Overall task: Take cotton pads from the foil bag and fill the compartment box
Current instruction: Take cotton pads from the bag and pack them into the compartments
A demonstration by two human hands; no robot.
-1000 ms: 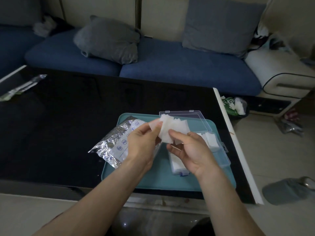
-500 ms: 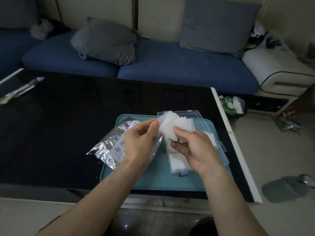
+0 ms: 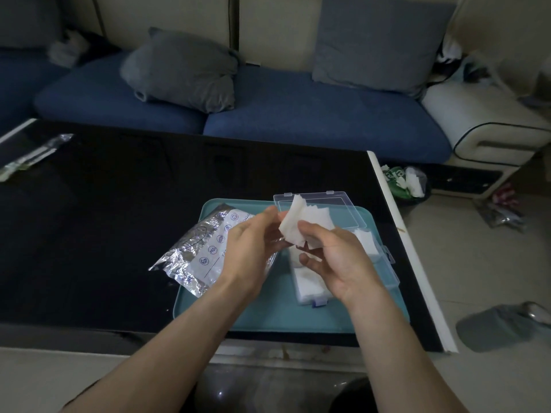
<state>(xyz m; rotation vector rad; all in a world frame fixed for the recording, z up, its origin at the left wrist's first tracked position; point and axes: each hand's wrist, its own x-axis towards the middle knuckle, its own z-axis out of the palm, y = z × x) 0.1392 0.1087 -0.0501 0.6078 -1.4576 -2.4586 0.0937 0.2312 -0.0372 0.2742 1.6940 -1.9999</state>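
A stack of white cotton pads [image 3: 304,223] is held above the teal tray [image 3: 268,317]. My right hand [image 3: 337,257] grips the stack from below and the side, thumb on top. My left hand [image 3: 253,242] touches the stack's left edge with its fingertips. The silver foil bag [image 3: 199,254] lies on the tray's left side, partly over its edge, under my left hand. The clear compartment box [image 3: 384,263] sits open on the tray under my right hand, its lid [image 3: 322,204] tipped back. White pads fill its near compartment [image 3: 310,287] and a far right one [image 3: 365,238].
The tray sits at the near right of a black glossy table [image 3: 119,219] with a white right edge. A clear wrapper [image 3: 32,156] lies at the table's far left. A blue sofa with grey cushions stands behind. A waste bin [image 3: 405,183] and a grey slipper [image 3: 501,326] are on the floor at right.
Both hands stay over the box with the pad stack. The stack has been turned slightly, and my right hand's fingers have spread lower over the box.
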